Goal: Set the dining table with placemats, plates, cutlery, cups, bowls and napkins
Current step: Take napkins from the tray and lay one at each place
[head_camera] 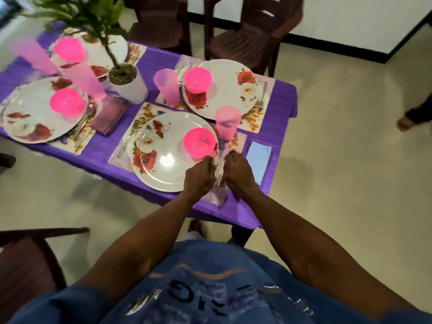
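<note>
Left hand (200,177) and right hand (238,172), fingers curled together around pale cutlery (219,170) beside near plate (168,152). Pink bowl (199,142) on that plate; blue napkin (259,160) just right, on purple table (284,97).

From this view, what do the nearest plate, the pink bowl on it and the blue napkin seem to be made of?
Nearest plate: glossy, with printed roses and a bright light reflection; melamine or glazed ceramic, I cannot tell which.
Pink bowl: probably plastic; it is translucent and glows bright pink.
Blue napkin: probably cloth or soft paper; matte, flat, folded, without any shine.
</note>
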`<state>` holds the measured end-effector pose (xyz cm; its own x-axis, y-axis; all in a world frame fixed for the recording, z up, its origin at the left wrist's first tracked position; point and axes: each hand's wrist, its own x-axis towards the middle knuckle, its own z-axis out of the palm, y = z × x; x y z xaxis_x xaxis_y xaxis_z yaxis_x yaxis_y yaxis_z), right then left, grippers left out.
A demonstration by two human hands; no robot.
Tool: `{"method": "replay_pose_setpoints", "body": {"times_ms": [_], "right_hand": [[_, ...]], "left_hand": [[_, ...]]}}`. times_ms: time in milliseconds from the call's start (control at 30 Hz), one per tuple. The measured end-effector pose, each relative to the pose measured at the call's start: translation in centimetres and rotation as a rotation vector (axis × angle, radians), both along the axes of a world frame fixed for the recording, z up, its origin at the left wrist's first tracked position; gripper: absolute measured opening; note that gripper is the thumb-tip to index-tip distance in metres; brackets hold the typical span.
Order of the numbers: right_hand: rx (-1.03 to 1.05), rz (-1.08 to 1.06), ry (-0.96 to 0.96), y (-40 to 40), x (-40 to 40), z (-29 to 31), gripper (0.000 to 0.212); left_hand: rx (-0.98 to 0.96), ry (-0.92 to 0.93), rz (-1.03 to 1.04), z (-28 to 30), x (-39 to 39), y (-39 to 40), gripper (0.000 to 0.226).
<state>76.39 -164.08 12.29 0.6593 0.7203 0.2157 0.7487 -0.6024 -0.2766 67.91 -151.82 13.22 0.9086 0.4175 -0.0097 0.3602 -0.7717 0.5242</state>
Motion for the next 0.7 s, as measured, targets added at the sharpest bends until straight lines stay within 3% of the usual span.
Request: {"method": "replay_pose_setpoints", "body": {"times_ms": [100,200,267,433,700], "right_hand": [[0.038,0.136,0.008,4.2,-2.1,0.3,0.009],[0.103,0.235,-0.038,8.8,-4.5,1.1,0.017],[0.135,0.286,0.024,12.4,-6.5,1.5,0.013],[0.125,0.382,0.133,23.1,-11.7,0.7,0.029],[-0.062,0.515,0.240,39.8,-21.1,-1.4,0.005]], "left_hand": [[-0.038,-0.055,0.139,0.4,-3.3,2.5,0.050],[-0.034,-0.079,0.332,-0.1,-6.2,5.8,0.037],[-0.023,-0.058,0.452,-0.5,-8.5,8.8,0.034],[0.041,-0.063,0.632,-1.9,-14.9,17.0,0.026],[-0.030,0.079,0.858,-2.9,-26.8,31.1,0.020]]}}
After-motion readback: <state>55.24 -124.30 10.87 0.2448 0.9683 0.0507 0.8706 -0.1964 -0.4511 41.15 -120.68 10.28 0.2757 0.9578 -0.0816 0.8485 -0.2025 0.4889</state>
